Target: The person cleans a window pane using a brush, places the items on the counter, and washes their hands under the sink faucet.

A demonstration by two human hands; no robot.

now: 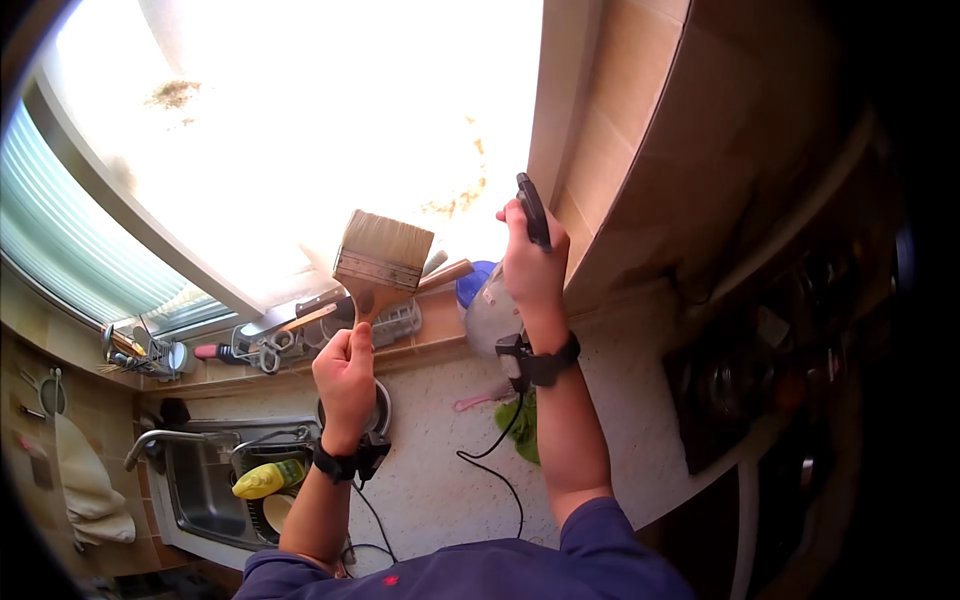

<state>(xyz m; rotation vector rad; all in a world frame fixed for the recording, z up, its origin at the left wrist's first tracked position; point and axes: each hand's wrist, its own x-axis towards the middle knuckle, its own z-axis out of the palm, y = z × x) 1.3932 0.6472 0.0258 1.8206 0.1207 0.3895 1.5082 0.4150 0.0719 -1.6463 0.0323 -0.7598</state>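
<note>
My left hand is closed around the wooden handle of a wide flat paintbrush, its pale bristles pointing up towards the bright window. My right hand is raised near the right side of the window frame, wrapped round a black-handled tool. The far end of that tool is lost against the glare, so its kind cannot be made out. Below the right hand, a whitish rounded object and a blue container stand by the sill.
A steel sink at the left holds a yellow bottle. Knives, scissors and racks crowd the sill. On the counter lie a green cloth, a pink-handled item and black cables from my wrist straps. A dark stove area is at right.
</note>
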